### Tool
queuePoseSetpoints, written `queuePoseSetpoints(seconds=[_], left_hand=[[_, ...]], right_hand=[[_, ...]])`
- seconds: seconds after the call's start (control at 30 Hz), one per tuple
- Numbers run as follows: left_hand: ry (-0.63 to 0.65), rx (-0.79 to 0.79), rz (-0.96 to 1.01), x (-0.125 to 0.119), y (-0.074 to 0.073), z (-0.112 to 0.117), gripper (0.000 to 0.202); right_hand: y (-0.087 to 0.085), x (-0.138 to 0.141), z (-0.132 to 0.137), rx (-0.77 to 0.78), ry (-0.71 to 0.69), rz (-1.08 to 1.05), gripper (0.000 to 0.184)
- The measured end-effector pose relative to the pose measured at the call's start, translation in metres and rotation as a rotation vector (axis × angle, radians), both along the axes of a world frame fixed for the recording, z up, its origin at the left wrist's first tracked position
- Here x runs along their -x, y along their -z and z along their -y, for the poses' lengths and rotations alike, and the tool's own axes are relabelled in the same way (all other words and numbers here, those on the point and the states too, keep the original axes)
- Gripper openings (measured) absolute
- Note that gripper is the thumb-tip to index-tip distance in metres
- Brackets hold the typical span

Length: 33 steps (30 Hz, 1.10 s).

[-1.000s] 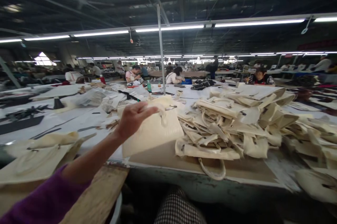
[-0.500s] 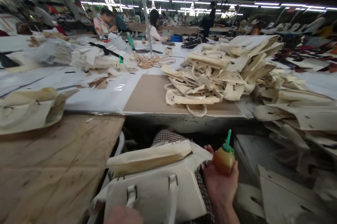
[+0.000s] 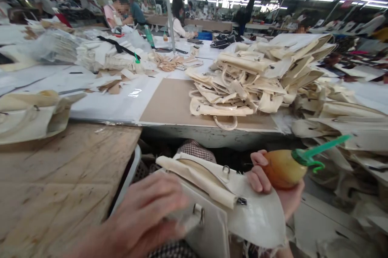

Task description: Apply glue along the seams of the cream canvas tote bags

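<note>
A cream handbag (image 3: 212, 193) with metal buckles lies on my lap, its flap turned outward. My left hand (image 3: 142, 217) rests on the bag's front near a strap buckle, fingers bent over it and blurred. My right hand (image 3: 273, 185) grips a small amber glue bottle (image 3: 285, 167) with a green nozzle pointing right, while its fingers also press the edge of the bag's flap.
A large heap of cream bag pieces (image 3: 257, 80) covers the worktable (image 3: 121, 104) ahead, with a brown board (image 3: 169, 104) beside it. A wooden bench (image 3: 60, 169) at left carries another cream bag (image 3: 30, 116). More pieces lie at right. Other people work at far tables.
The bag came down from the table onto my lap. The glue bottle has tipped from upright to pointing right. My left hand has moved further onto the bag's front.
</note>
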<state>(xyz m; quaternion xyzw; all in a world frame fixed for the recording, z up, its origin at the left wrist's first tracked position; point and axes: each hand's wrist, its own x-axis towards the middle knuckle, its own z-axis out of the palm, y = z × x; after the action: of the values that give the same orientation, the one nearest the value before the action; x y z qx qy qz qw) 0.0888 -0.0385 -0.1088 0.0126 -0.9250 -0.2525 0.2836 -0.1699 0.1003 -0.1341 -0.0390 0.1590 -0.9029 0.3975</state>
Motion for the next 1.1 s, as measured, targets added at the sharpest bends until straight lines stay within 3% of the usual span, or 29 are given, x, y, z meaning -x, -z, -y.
queuePoseSetpoints(seconds=[0.1,0.2,0.3,0.43,0.5,0.57,0.63,0.67,0.77,0.83,0.93,1.1], left_hand=[[-0.002,-0.145,0.161,0.03,-0.013,0.044,0.045],[0.199,-0.385,0.348,0.058,-0.015,0.083,0.053],[0.412,-0.443,0.511,0.079,-0.01,0.102,0.052],[0.5,-0.358,0.581,0.091,0.016,0.089,0.032],[0.402,-0.328,0.485,0.091,0.033,0.077,0.021],[0.194,-0.357,0.397,0.088,0.042,0.066,0.025],[0.009,-0.379,0.348,0.084,0.038,0.057,0.028],[-0.025,-0.353,0.335,0.083,0.031,0.053,0.03],[0.03,-0.184,0.317,0.082,0.01,0.039,0.035],[0.069,-0.075,0.33,0.085,0.005,0.03,0.04],[0.111,0.086,0.276,0.095,0.013,0.021,0.027],[0.128,0.37,-0.107,0.11,0.021,0.016,0.019]], right_hand=[[0.0,-0.003,0.007,0.021,-0.043,-0.008,0.058],[-0.003,-0.003,0.012,0.03,-0.069,0.001,0.06],[-0.008,-0.003,0.016,0.016,-0.071,0.018,0.062],[-0.007,0.005,0.018,-0.008,-0.087,-0.032,0.061],[-0.003,0.012,0.018,-0.023,-0.097,-0.072,0.059],[-0.002,0.02,0.018,-0.072,-0.088,-0.132,0.058],[-0.005,0.025,0.02,-0.17,-0.051,-0.221,0.059],[-0.008,0.027,0.022,-0.233,-0.019,-0.263,0.059],[-0.021,0.028,0.034,-0.405,0.074,-0.352,0.056],[-0.027,0.026,0.043,-0.469,0.092,-0.39,0.052],[-0.028,0.021,0.057,-0.526,0.11,-0.411,0.047],[-0.028,0.008,0.073,-0.628,0.175,-0.327,0.045]])
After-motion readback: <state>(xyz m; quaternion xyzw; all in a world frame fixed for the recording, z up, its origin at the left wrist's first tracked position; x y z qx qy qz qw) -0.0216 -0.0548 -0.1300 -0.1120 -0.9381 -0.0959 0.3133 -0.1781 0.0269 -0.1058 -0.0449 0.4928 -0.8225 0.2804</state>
